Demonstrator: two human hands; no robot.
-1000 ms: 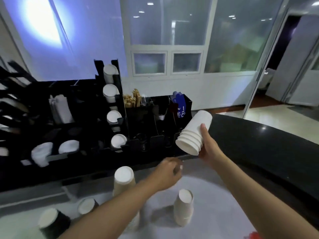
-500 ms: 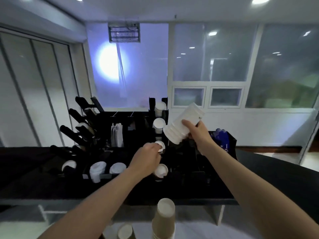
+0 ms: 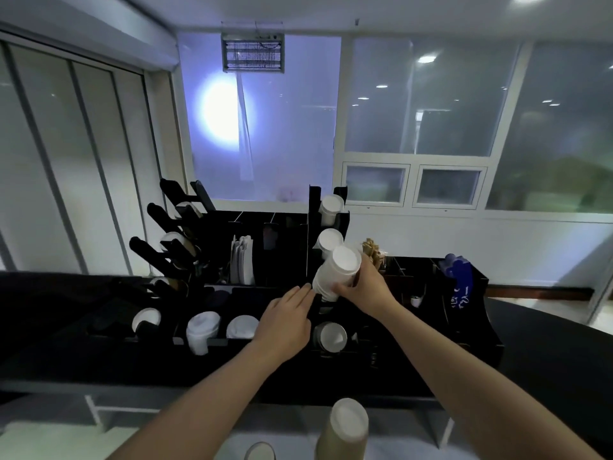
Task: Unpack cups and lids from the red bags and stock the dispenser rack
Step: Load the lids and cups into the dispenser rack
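Note:
My right hand (image 3: 366, 290) grips a stack of white paper cups (image 3: 336, 272), base toward me, its rims pushed into the third slot of the black dispenser rack (image 3: 313, 234). My left hand (image 3: 287, 322) reaches in with straight fingers, the fingertips touching the rack just left of that stack. White cups fill the top slot (image 3: 331, 207), the second slot (image 3: 329, 241) and the bottom slot (image 3: 330, 336).
Black lid holders with white lids (image 3: 202, 328) sit left of the rack, angled black tubes (image 3: 166, 240) behind them. A condiment caddy with a blue packet (image 3: 459, 280) stands right. An upturned brown cup stack (image 3: 343, 429) and another cup (image 3: 260, 451) stand near me.
My right hand brought the cup stack down and turned it, rims first, into the third rack slot. My left hand opened and moved up to the rack beside it. The view tilted up.

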